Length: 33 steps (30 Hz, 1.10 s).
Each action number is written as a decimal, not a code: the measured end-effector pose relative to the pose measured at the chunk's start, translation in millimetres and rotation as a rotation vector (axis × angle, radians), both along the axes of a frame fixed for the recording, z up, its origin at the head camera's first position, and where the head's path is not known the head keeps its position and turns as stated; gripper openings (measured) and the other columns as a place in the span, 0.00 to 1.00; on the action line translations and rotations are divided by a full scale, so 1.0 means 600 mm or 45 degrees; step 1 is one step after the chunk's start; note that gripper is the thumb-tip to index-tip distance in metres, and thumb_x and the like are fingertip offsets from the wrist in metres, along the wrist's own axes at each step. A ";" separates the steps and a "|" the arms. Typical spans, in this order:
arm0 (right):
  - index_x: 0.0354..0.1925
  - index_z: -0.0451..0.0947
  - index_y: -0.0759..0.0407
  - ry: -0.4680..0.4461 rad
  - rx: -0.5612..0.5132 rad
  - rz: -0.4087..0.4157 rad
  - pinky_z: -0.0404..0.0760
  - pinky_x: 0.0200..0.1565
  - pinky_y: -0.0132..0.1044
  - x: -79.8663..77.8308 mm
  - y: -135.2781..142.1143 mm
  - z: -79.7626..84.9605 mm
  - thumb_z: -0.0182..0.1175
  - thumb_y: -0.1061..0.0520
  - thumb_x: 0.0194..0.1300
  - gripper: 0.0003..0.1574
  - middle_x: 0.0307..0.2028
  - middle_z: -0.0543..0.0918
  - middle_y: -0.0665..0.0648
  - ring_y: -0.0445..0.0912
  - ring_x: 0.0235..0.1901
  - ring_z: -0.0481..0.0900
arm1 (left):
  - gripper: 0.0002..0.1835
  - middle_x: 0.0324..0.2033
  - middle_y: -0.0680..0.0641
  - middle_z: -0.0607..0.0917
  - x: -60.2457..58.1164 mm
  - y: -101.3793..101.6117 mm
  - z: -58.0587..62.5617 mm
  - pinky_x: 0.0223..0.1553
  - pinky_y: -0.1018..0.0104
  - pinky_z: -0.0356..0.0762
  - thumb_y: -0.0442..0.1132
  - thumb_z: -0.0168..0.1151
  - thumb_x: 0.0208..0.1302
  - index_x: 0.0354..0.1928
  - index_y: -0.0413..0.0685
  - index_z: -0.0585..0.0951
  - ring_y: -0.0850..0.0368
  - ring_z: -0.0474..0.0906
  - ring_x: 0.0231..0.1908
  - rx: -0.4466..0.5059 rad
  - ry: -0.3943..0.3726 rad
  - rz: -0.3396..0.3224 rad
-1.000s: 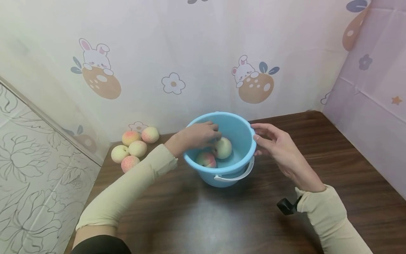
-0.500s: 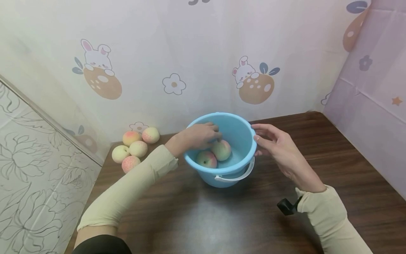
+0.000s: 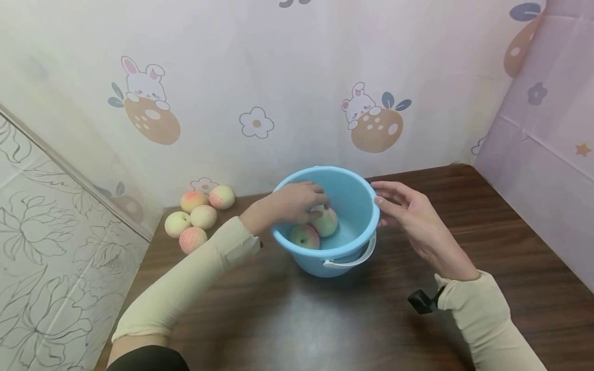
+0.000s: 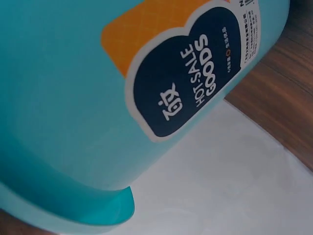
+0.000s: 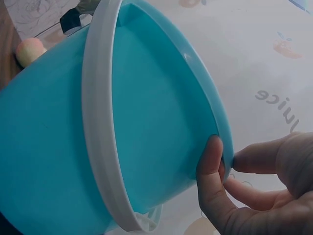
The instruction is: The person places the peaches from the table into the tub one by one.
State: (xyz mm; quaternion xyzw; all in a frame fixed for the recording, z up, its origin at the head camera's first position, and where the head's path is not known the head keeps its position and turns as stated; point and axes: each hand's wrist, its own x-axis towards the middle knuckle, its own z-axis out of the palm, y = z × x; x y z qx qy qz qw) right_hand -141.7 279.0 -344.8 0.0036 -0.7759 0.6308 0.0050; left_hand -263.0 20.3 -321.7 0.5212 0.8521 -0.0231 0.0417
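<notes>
A light blue bucket point(image 3: 345, 242) with a white handle point(image 3: 352, 260) stands upright on the table. My left hand point(image 3: 297, 201) reaches over its left rim, fingers curled onto the top of a pale, pink-blushed peach point(image 3: 326, 224) inside. Beside that fruit, another peach point(image 3: 303, 237) lies at the bucket's bottom with its stem end up. On the opposite side, my right hand point(image 3: 408, 211) pinches the rim between thumb and fingers, as the right wrist view shows at the bucket rim point(image 5: 215, 107). The left wrist view shows just the bucket's outside with its printed label point(image 4: 188, 73); the left fingers are hidden there.
Several peaches point(image 3: 203, 217) sit in a cluster at the back left of the dark wooden table point(image 3: 297, 330). A curtain point(image 3: 278, 77) with rabbit prints hangs behind the bucket. A flower-patterned panel point(image 3: 42, 257) borders the left side.
The peach under my left hand has turned and now shows more pink. The left hand has shifted slightly to the right. My right hand keeps its place on the rim.
</notes>
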 end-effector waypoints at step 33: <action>0.74 0.66 0.56 0.005 0.016 0.012 0.88 0.47 0.33 0.001 0.000 -0.002 0.61 0.47 0.76 0.36 0.63 0.77 0.61 0.44 0.50 0.86 | 0.23 0.63 0.41 0.76 -0.042 -0.107 0.014 0.67 0.38 0.64 0.55 0.47 0.80 0.66 0.53 0.76 0.41 0.68 0.67 0.381 0.385 0.487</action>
